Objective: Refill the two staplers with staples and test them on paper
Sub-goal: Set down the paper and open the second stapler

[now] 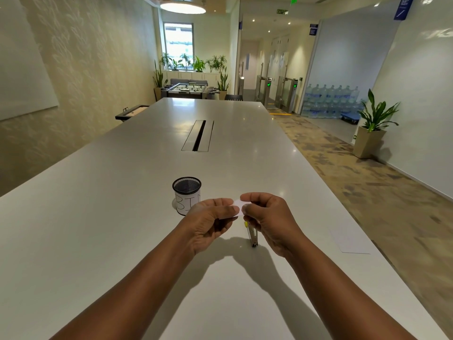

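1. Hands meet above the white worktop [147, 217], both pinching one small white paper slip [237, 207] between them – the left hand [211, 220] has its fingers curled closed on the slip's left end, the right hand [266, 218] is closed on its right end with thumb and forefinger
2. Stapler [252, 235] – a slim metal one with a yellow tip – sits just under the right hand; whether it lies on the worktop or is tucked into the lower fingers, I cannot tell
3. Second stapler does not show anywhere, and no loose staples can be made out
4. Mesh cup [186, 195], black with a paper label reading "BIN", stands just beyond the left hand; a larger white sheet [350, 241] lies well apart to the right, near the worktop's edge
5. Step in hand, as I judge it: the testing stage, with the slip being checked or made ready for a staple; how far the refilling has got cannot be read from here
6. Next move likely calls for freeing one hand, keeping the slip flat in the other, and feeding its edge squarely into the stapler's mouth before pressing
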Demonstrator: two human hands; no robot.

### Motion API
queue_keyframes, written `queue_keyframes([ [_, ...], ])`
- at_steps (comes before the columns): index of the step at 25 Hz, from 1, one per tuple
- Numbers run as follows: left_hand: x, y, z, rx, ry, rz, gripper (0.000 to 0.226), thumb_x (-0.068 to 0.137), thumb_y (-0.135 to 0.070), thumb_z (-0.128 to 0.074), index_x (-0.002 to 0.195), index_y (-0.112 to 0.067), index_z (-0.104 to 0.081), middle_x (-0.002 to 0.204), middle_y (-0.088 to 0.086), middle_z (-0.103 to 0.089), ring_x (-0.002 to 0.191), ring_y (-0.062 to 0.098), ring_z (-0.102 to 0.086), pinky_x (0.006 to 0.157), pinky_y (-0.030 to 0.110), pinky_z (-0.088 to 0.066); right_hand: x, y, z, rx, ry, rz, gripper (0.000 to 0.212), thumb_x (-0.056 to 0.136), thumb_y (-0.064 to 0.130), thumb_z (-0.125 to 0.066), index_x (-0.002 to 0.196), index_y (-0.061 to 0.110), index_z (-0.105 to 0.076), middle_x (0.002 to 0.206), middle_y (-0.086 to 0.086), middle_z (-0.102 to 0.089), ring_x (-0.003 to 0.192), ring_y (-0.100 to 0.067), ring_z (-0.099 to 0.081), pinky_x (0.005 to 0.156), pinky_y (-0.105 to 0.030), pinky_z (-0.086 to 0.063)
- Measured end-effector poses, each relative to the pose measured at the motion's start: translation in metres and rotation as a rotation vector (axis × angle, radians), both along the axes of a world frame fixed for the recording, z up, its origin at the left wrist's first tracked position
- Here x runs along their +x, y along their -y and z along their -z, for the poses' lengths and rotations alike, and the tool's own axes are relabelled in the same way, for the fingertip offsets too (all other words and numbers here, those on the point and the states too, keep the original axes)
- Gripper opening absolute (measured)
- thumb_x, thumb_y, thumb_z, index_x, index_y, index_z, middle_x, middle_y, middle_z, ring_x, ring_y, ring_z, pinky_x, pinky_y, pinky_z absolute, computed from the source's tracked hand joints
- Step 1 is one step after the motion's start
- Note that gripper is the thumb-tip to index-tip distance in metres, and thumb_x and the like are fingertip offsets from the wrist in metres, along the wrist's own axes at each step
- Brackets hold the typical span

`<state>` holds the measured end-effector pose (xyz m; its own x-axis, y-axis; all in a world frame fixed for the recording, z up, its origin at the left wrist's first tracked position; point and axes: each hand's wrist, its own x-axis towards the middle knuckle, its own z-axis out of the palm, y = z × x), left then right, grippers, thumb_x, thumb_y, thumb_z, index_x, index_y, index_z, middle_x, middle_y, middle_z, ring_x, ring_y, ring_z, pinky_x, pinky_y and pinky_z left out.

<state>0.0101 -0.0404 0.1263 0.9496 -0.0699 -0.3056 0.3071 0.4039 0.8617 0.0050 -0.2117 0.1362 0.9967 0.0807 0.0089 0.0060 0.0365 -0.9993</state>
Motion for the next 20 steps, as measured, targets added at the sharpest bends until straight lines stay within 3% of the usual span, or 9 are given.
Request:
queue_keyframes([
  [6, 0.008, 0.001, 0.015, 0.022, -0.008, -0.093, 0.012, 0.082, -0.004, -0.080, 0.093, -0.007, -0.075, 0.076, 0.009, -0.079, 0.058, 0.015, -0.072, 0.051, 0.023, -0.055, 0.001, -0.002, 0.004, -0.023, 0.007, -0.053, 0.029, 0.087, -0.005, -0.065, 0.106, 0.015, -0.073, 0.076, -0.003, -0.074, 0.065, -0.015, -0.065, 0.058, -0.024, -0.051],
  [10, 0.008, -0.007, 0.025, 0.026, 0.107, -0.030, 0.041, 0.076, 0.010, -0.081, 0.109, -0.012, -0.070, 0.090, 0.008, -0.081, 0.071, 0.018, -0.074, 0.058, 0.025, -0.058, 0.007, -0.002, 0.011, -0.049, -0.026, 0.000, 0.045, 0.086, -0.004, -0.070, 0.118, 0.026, -0.061, 0.076, -0.006, -0.071, 0.069, -0.020, -0.069, 0.072, -0.034, -0.060],
  [14, 0.011, -0.017, 0.041, 0.188, 0.194, -0.059, 0.054, 0.076, 0.010, -0.082, 0.115, -0.022, -0.066, 0.097, 0.007, -0.081, 0.082, 0.025, -0.078, 0.064, 0.029, -0.060, 0.014, -0.007, 0.020, -0.105, -0.077, 0.041, 0.022, 0.083, -0.006, -0.075, 0.102, 0.002, -0.068, 0.069, -0.012, -0.070, 0.064, -0.023, -0.068, 0.064, -0.031, -0.059],
  [17, 0.015, -0.031, 0.056, 0.240, 0.229, -0.051, 0.053, 0.079, 0.008, -0.081, 0.117, -0.024, -0.066, 0.100, 0.008, -0.078, 0.086, 0.032, -0.079, 0.067, 0.032, -0.062, 0.020, -0.013, 0.027, -0.193, -0.054, 0.029, 0.011, 0.082, -0.006, -0.075, 0.088, 0.003, -0.071, 0.060, -0.004, -0.069, 0.058, -0.021, -0.065, 0.061, -0.027, -0.054],
  [20, 0.019, -0.046, 0.076, 0.296, 0.194, -0.076, 0.044, 0.080, 0.010, -0.079, 0.114, -0.016, -0.067, 0.098, 0.013, -0.076, 0.082, 0.029, -0.077, 0.070, 0.036, -0.063, 0.033, -0.014, 0.028, -0.289, 0.006, 0.037, 0.012, 0.080, -0.006, -0.072, 0.079, 0.006, -0.071, 0.056, 0.000, -0.063, 0.056, -0.019, -0.059, 0.063, -0.031, -0.051],
])
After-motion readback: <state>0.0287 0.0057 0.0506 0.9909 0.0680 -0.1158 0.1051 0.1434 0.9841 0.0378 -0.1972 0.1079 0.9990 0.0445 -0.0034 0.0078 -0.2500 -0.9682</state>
